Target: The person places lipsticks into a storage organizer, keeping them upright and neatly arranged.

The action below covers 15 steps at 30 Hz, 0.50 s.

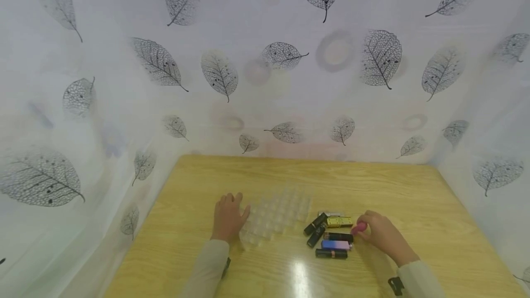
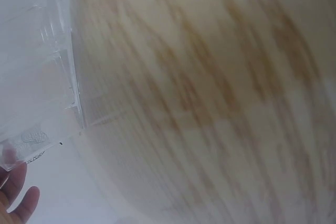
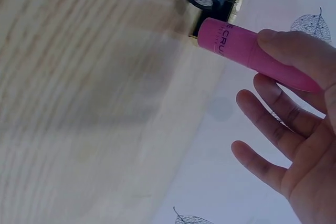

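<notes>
My right hand (image 1: 383,236) pinches a pink lipstick tube (image 3: 236,48) between thumb and index finger, the other fingers spread loosely. It hovers at the right end of a group of lipsticks lying on the table. Among them are a gold tube (image 1: 339,222), a blue-to-pink tube (image 1: 336,245), a black tube with a pale band (image 1: 331,254) and several more black ones. At the left edge of a clear plastic organizer (image 1: 275,215) with rows of compartments is my left hand (image 1: 229,219), fingers spread. In the left wrist view its fingertips (image 2: 17,179) are by the organizer's corner.
A light wood-grain table (image 1: 207,174) carries everything. White curtain (image 1: 265,95) printed with dark leaves hangs behind it and along both sides. The organizer stands left of the lipsticks, between them and my left hand.
</notes>
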### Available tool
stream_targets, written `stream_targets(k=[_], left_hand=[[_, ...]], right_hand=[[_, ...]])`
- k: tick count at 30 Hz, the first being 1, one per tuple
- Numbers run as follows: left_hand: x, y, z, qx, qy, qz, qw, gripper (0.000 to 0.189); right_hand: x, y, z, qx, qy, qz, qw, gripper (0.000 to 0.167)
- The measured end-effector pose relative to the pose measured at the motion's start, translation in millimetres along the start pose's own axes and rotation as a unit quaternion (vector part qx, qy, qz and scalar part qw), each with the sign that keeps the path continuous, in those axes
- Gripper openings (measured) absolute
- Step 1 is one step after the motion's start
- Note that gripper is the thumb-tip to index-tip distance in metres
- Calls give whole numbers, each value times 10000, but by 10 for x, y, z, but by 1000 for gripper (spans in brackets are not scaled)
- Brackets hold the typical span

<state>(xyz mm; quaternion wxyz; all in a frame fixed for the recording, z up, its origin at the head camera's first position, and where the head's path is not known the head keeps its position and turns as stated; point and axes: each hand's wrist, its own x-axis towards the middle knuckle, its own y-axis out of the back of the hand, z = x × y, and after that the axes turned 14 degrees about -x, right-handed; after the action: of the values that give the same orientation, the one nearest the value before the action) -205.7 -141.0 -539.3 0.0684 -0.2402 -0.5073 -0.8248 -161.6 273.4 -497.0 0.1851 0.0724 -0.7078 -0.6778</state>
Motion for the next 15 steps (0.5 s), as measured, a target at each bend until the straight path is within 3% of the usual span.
stream_targets(k=[15], left_hand=[[4, 7, 0, 47, -81, 69, 9999, 36]], right_hand=[[197, 401, -50, -343, 420, 392, 9978, 19]])
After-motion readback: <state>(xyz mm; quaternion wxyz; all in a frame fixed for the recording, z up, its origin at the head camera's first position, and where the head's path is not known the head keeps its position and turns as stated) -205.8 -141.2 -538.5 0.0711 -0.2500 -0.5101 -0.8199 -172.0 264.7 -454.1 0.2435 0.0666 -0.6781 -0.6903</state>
